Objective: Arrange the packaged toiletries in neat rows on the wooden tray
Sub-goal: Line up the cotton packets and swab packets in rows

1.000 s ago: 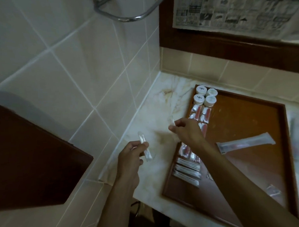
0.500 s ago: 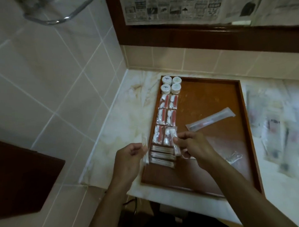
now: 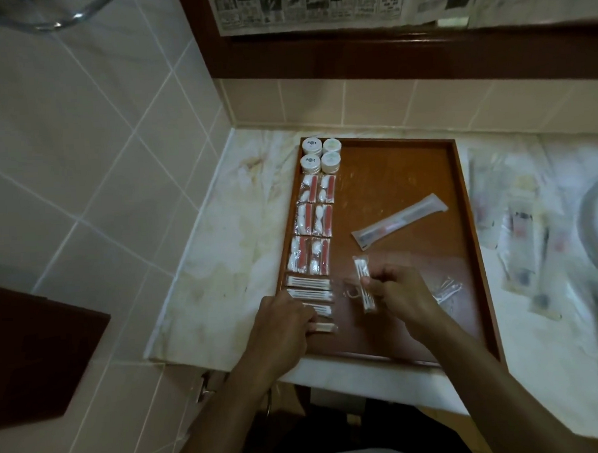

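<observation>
The wooden tray lies on the marble counter. Down its left side run several white round jars, then red-and-white sachets, then flat cotton-swab packets. My left hand rests over the near end of that column, fingertips pressing a swab packet onto the tray. My right hand holds another clear swab packet upright just above the tray's middle. A long toothbrush pack lies slanted in the tray. A crumpled clear packet lies to the right of my right hand.
Several more packaged items lie blurred on the counter to the right of the tray, near a sink rim. Tiled walls close the left and back. A dark wooden panel juts in at the lower left.
The view has swung right onto the tray. My left hand has moved from the counter to the near end of the swab row, setting its packet down. My right hand has shifted right with its packet.
</observation>
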